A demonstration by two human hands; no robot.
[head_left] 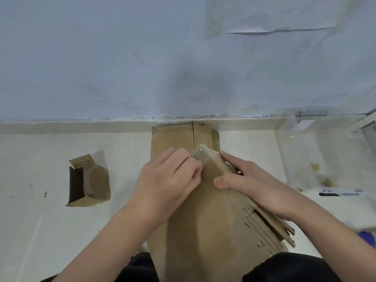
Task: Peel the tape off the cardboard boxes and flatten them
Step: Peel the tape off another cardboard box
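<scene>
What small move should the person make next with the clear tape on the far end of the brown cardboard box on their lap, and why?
Probably pull the pinched tape back toward the body. The left hand pinches at the crinkled clear tape on the far end of the brown cardboard box, while the right hand steadies that box, so the tape looks ready to peel.

Brown cardboard box [211, 220] (plain), pale-blue wall [122, 58].
</scene>
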